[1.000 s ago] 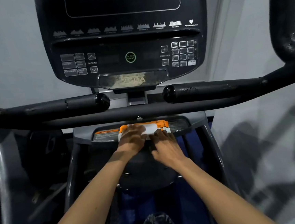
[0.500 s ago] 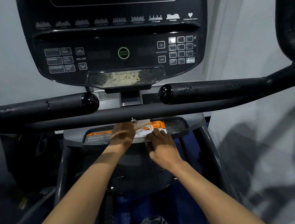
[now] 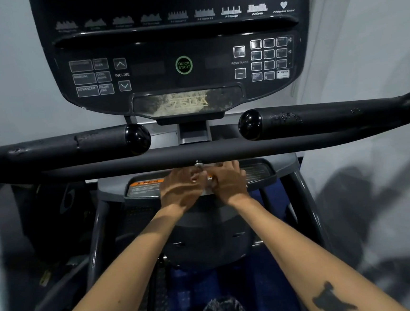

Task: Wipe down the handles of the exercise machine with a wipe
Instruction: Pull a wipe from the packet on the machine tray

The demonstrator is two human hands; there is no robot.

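Observation:
Two black padded handles, the left handle (image 3: 62,148) and the right handle (image 3: 319,118), run across the machine above a grey crossbar (image 3: 125,162). Both are scuffed and speckled. Below the crossbar, my left hand (image 3: 179,189) and my right hand (image 3: 228,183) meet over an orange-and-white wipe packet (image 3: 209,179) lying on the grey tray (image 3: 260,172). The hands hide nearly all of the packet, and only a sliver shows between the fingertips. Both hands curl onto it. I cannot see a loose wipe.
The black console (image 3: 183,65) with its buttons hangs just above the handles. An orange warning label (image 3: 144,186) lies on the tray left of my hands. Dark frame tubes slope down on both sides, and blue flooring shows below. A pale wall lies to the right.
My hands have moved closer together over the packet, so it is almost covered. The white flap seen lifted half a second ago is hidden. The view has tilted down slightly.

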